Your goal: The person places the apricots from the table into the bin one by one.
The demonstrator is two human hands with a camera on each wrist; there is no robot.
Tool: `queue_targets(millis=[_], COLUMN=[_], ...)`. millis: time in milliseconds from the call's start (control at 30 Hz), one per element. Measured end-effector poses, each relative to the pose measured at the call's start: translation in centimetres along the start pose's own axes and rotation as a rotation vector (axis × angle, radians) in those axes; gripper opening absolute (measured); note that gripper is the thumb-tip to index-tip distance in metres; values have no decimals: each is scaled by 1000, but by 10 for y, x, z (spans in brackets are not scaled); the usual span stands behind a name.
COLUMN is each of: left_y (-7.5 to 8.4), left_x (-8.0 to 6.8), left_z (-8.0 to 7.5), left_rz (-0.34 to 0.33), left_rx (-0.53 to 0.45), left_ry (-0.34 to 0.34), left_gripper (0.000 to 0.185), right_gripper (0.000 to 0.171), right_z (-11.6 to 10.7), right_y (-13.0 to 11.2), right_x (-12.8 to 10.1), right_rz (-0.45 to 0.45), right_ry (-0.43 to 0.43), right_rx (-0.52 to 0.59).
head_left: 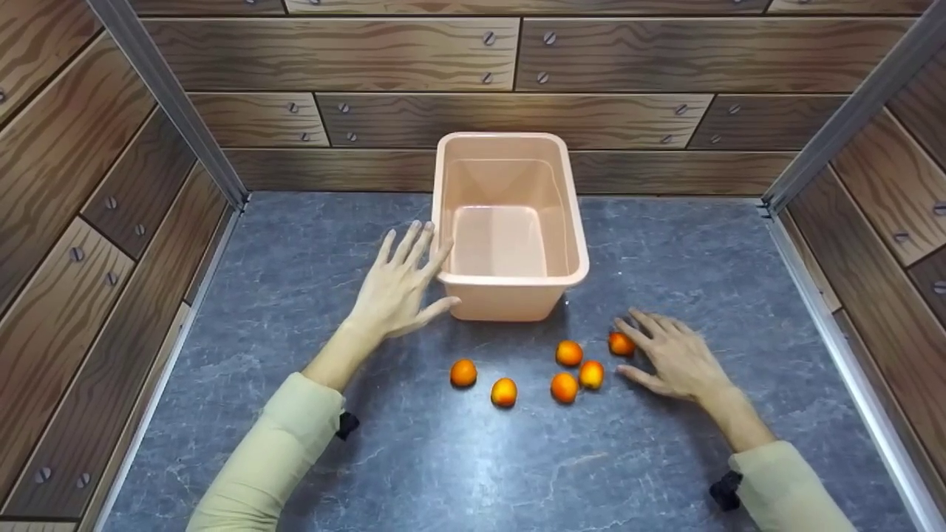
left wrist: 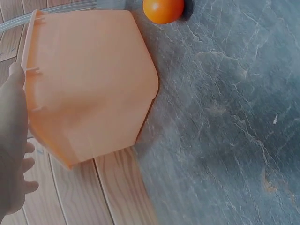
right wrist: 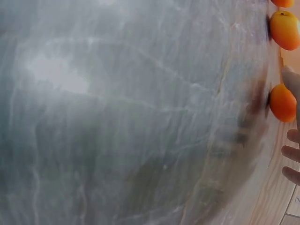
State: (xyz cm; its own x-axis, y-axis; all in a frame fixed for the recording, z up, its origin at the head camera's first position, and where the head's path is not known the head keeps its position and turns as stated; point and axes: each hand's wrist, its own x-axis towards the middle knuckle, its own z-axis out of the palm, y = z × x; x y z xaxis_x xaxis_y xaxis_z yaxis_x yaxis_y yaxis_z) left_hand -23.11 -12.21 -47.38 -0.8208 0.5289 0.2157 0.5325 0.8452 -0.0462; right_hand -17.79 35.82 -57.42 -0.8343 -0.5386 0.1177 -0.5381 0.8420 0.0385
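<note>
An empty peach plastic tub (head_left: 511, 277) stands on the grey stone-look tabletop (head_left: 458, 458). My left hand (head_left: 403, 284) lies open against the tub's left wall, fingers straight, thumb by the front corner; the left wrist view shows the tub (left wrist: 89, 84) beside that hand (left wrist: 11, 140). Several small orange fruits lie in front of the tub. My right hand (head_left: 669, 355) is open and low over the table, fingertips touching the rightmost fruit (head_left: 621, 343). Two more fruits (head_left: 590, 374) (head_left: 564, 387) lie just left of its thumb. The right wrist view shows a fruit (right wrist: 282, 103) by the fingers (right wrist: 291, 152).
Other fruits (head_left: 463, 372) (head_left: 503, 391) (head_left: 568, 352) sit scattered in the middle front. Wood-plank walls with metal corner posts (head_left: 174, 111) close in the table on three sides. One fruit (left wrist: 163, 10) shows at the top of the left wrist view.
</note>
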Motion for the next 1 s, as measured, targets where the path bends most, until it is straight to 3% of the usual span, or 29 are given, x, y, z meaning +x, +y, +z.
queue_targets(millis=[333, 1000], left_y=[2, 3], left_x=[7, 9], left_z=[7, 9], left_rz=[7, 1], left_rx=[27, 18], left_ry=[0, 33], left_gripper=[84, 74], right_gripper=[66, 47], right_z=[10, 18], right_y=[1, -4], right_x=[5, 9], right_rz=[-40, -165], right_ry=[48, 240], right_rx=[-37, -58])
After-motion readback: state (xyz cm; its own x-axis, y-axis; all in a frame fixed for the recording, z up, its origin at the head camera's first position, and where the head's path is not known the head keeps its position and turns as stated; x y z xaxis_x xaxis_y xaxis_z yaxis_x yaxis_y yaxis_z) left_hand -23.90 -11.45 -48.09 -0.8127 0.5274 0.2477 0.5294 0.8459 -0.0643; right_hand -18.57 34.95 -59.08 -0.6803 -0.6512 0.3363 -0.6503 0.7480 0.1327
